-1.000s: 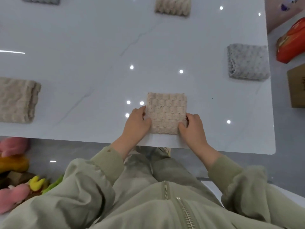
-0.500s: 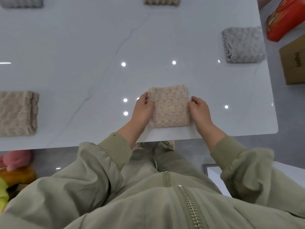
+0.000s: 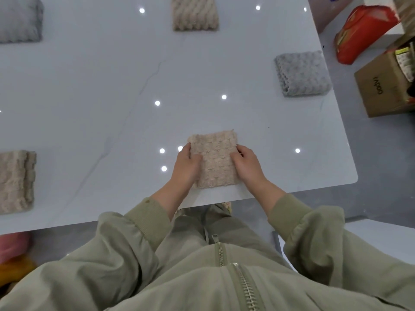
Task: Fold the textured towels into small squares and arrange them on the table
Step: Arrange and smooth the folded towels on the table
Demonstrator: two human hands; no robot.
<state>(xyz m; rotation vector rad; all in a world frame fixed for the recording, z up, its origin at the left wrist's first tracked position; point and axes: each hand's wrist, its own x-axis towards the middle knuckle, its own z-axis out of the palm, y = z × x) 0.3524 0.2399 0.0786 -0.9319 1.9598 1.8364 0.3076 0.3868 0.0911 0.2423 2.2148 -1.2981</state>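
A folded beige textured towel lies as a small square near the front edge of the white marble table. My left hand grips its left edge with the thumb on top. On the opposite edge, my right hand holds it the same way. Four other folded towels sit spread over the table: a grey one at the right, a beige one at the far middle, a grey one at the far left, and a beige one at the near left.
A red bag and an open cardboard box stand on the floor beyond the table's right edge. Pink and orange soft toys lie on the floor at the lower left. My lap is right against the table's front edge.
Both hands have closed in from the towel's sides onto its edges, thumbs now lying on top. The towel has turned slightly. The camera view has shifted.
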